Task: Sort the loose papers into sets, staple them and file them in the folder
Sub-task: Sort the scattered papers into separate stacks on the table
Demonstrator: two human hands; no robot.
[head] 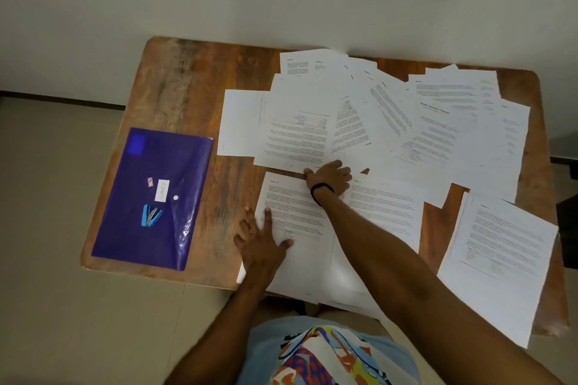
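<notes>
While the loose papers (375, 116) are still lying spread in a fan along the far edge of the tabletop (194, 87), we are working on the sorting step. Our right hand (328, 176) is reaching to the middle of the table and pressing its fingers on the near edge of one sheet in the fan. It is touching the sheet, not gripping it yet. Our left hand (261, 237) is lying flat and open on a pile (294, 228) at the near edge, holding it down. Another pile (500, 256) is sitting at the near right corner. The purple folder (156, 197) is resting by the left edge, with the small blue stapler (151, 216) on top of it. Nothing looks stapled yet, we think. Next, we are probably going to slide that sheet toward us and put it on the pile it matches.
</notes>
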